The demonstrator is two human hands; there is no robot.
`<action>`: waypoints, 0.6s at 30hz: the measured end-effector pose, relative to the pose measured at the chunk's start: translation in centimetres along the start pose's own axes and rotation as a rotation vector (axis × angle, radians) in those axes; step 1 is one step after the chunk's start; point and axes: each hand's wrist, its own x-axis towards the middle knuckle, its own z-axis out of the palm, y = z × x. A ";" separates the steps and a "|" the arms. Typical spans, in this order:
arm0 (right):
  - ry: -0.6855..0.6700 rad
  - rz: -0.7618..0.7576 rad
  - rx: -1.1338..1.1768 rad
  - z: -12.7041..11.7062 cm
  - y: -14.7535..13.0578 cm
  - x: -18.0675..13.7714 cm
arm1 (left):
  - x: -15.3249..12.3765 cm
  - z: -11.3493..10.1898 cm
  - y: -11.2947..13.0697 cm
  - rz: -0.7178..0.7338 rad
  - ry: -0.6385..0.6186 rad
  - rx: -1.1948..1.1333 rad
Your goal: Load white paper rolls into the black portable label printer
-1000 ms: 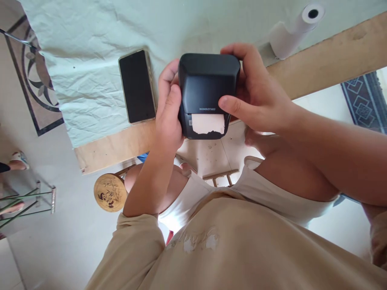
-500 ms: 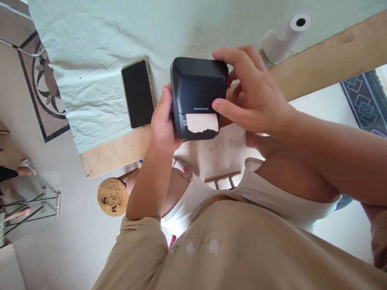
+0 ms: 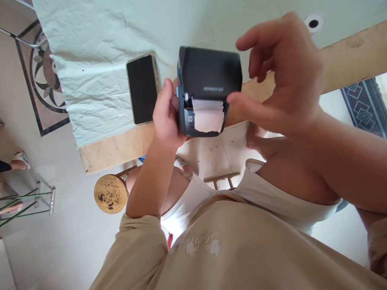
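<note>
My left hand (image 3: 167, 117) grips a black label printer (image 3: 208, 70) from its left side, above the table's front edge. The printer's lid is tilted up, leaving a gap at the front where a white roller end shows. Out of that gap comes a torn strip of white paper (image 3: 208, 117). To the printer's right is my right hand (image 3: 282, 76), its thumb and forefinger spread apart. The thumb tip is at the lid's lower right corner; whether it touches, I cannot tell. Nothing shows between those fingers.
On the pale green cloth (image 3: 99, 48) a phone (image 3: 142, 90) lies left of the printer. A white paper roll (image 3: 314, 25) stands at the right, partly hidden by my right hand. A round wooden stool (image 3: 111, 194) is below the wooden table edge (image 3: 115, 147).
The printer's lid has swung up from its closed position, and more of the paper strip shows. My right hand has moved up and right, its fingers coming off the printer's side.
</note>
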 end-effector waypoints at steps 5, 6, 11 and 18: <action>0.008 0.269 0.098 -1.4 -2.3 1.3 | -0.1 -0.3 -0.7 0.026 0.012 -0.037; 0.028 0.299 0.123 -1.5 -2.5 1.7 | -0.2 -0.4 -0.9 0.012 0.023 -0.042; 0.035 0.219 0.060 -1.4 -2.3 2.3 | -0.6 -0.6 -0.5 -0.011 -0.012 -0.141; -0.434 0.242 -0.566 0.4 -3.5 3.2 | -0.6 -0.1 -0.1 -0.058 -0.055 -0.149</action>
